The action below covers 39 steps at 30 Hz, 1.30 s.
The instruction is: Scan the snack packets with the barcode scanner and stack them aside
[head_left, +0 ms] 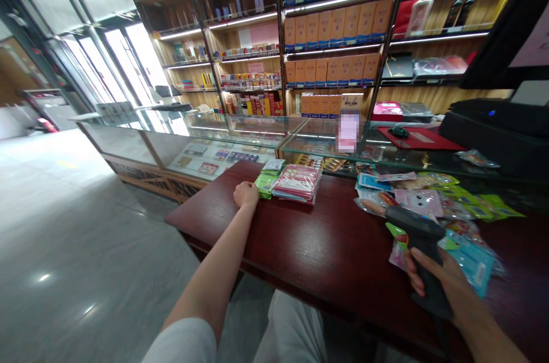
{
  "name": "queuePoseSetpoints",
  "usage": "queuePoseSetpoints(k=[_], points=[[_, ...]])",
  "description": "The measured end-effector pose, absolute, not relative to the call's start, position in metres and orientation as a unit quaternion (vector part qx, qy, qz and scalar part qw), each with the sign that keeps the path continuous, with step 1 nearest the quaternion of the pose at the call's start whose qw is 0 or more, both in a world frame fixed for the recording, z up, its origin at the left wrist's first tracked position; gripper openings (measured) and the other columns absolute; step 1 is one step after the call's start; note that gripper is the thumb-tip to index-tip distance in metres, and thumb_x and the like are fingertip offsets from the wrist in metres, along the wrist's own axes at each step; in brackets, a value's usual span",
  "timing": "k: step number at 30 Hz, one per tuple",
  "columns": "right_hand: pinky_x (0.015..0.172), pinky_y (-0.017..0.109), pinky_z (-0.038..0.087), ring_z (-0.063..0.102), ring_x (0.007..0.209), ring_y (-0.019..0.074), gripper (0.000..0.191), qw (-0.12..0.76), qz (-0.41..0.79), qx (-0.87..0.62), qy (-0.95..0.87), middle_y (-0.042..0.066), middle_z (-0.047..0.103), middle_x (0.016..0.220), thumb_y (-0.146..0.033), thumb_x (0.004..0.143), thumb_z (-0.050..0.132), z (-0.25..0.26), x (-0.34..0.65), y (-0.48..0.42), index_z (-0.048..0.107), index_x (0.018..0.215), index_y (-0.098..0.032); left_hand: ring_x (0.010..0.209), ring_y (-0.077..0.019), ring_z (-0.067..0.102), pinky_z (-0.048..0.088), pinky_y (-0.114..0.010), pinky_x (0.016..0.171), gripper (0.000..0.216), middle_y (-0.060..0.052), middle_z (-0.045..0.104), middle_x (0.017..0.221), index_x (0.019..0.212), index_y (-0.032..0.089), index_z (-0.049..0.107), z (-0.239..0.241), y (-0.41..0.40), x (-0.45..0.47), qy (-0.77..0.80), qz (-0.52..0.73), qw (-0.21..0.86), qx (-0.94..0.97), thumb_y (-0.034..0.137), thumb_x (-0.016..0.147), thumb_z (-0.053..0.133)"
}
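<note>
My left hand (246, 195) rests closed on the dark red-brown table, against the left edge of some green snack packets (266, 183). Its fingers are curled under, so whatever may be in them is hidden. Right beside the green packets lies a stack of pink and white packets (297, 182) in clear wrap. My right hand (444, 280) is wrapped round the grip of a black barcode scanner (422, 231), its head pointing left above the table. Under and around the scanner are loose packets: a green-and-pink one (398, 243), a blue one (469, 263) and a pink one (419, 202).
Behind the table (311, 243) runs a glass display counter (240, 131). On it are a red mat (426, 138) with a mouse (398, 132), and black checkout equipment (493, 134) at the right. Shelves of orange boxes (338, 28) line the wall. Grey floor (77, 243) stretches left.
</note>
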State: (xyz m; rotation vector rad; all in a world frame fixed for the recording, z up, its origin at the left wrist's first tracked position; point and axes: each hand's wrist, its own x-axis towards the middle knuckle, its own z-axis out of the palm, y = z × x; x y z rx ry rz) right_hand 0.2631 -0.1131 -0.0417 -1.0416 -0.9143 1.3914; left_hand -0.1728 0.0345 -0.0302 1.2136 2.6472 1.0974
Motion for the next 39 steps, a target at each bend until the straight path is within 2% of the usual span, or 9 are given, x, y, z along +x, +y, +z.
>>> queuePoseSetpoints(k=[8, 14, 19, 24, 32, 37, 39], points=[[0.029, 0.02, 0.037, 0.045, 0.034, 0.0084, 0.035, 0.559, 0.587, -0.437, -0.389, -0.003, 0.056, 0.055, -0.044, 0.066, 0.082, -0.037, 0.262, -0.113, 0.058, 0.07, -0.018, 0.101, -0.0357, 0.06, 0.045, -0.044, 0.087, 0.037, -0.025, 0.066, 0.103, 0.101, 0.01, 0.073, -0.012, 0.028, -0.165, 0.858, 0.261, -0.052, 0.439, 0.027, 0.084, 0.046], [0.03, 0.018, 0.04, 0.047, 0.034, 0.0078, 0.041, 0.577, 0.59, -0.409, -0.39, -0.005, 0.057, 0.056, -0.041, 0.069, 0.081, -0.038, 0.263, -0.11, 0.063, 0.1, -0.019, 0.111, -0.0316, 0.05, 0.037, -0.045, 0.099, 0.035, -0.017, 0.059, 0.109, 0.111, 0.016, 0.066, 0.014, 0.031, -0.123, 0.769, 0.345, -0.147, 0.518, 0.03, 0.085, 0.047], [0.03, 0.017, 0.041, 0.049, 0.034, 0.0075, 0.04, 0.592, 0.588, -0.395, -0.384, -0.005, 0.058, 0.057, -0.038, 0.073, 0.079, -0.04, 0.266, -0.106, 0.063, 0.103, -0.018, 0.108, -0.0287, 0.049, 0.034, -0.044, 0.102, 0.03, -0.012, 0.056, 0.108, 0.11, 0.019, 0.064, 0.027, 0.036, -0.052, 0.655, 0.388, -0.131, 0.635, 0.026, 0.086, 0.049], [0.03, 0.017, 0.041, 0.05, 0.036, 0.0076, 0.041, 0.615, 0.589, -0.389, -0.353, -0.005, 0.058, 0.057, -0.038, 0.073, 0.08, -0.036, 0.268, -0.103, 0.061, 0.103, -0.018, 0.107, -0.0266, 0.049, 0.036, -0.042, 0.101, 0.026, -0.011, 0.055, 0.106, 0.107, 0.019, 0.065, 0.012, 0.05, 0.02, 0.564, 0.387, -0.08, 0.725, 0.025, 0.086, 0.05], [0.029, 0.017, 0.041, 0.048, 0.033, 0.0071, 0.044, 0.612, 0.591, -0.394, -0.347, -0.007, 0.057, 0.056, -0.04, 0.072, 0.079, -0.036, 0.267, -0.099, 0.057, 0.103, -0.017, 0.108, -0.0243, 0.051, 0.041, -0.038, 0.096, 0.022, -0.009, 0.06, 0.108, 0.106, 0.021, 0.064, -0.031, 0.104, 0.105, 0.482, 0.227, -0.057, 0.844, 0.023, 0.088, 0.052], [0.027, 0.016, 0.038, 0.047, 0.032, 0.0068, 0.051, 0.618, 0.583, -0.402, -0.341, -0.008, 0.056, 0.056, -0.044, 0.071, 0.079, -0.039, 0.265, -0.098, 0.054, 0.108, -0.019, 0.124, -0.0239, 0.048, 0.039, -0.035, 0.102, 0.038, -0.012, 0.055, 0.132, 0.123, 0.018, 0.057, -0.038, 0.137, 0.135, 0.475, 0.154, -0.039, 0.865, 0.023, 0.085, 0.059], [0.026, 0.016, 0.036, 0.046, 0.032, 0.0068, 0.052, 0.619, 0.578, -0.406, -0.343, -0.008, 0.055, 0.055, -0.045, 0.07, 0.078, -0.039, 0.265, -0.098, 0.054, 0.107, -0.019, 0.122, -0.0236, 0.051, 0.04, -0.033, 0.101, 0.04, -0.012, 0.057, 0.132, 0.125, 0.019, 0.056, -0.036, 0.144, 0.139, 0.47, 0.128, -0.03, 0.873, 0.021, 0.085, 0.059]])
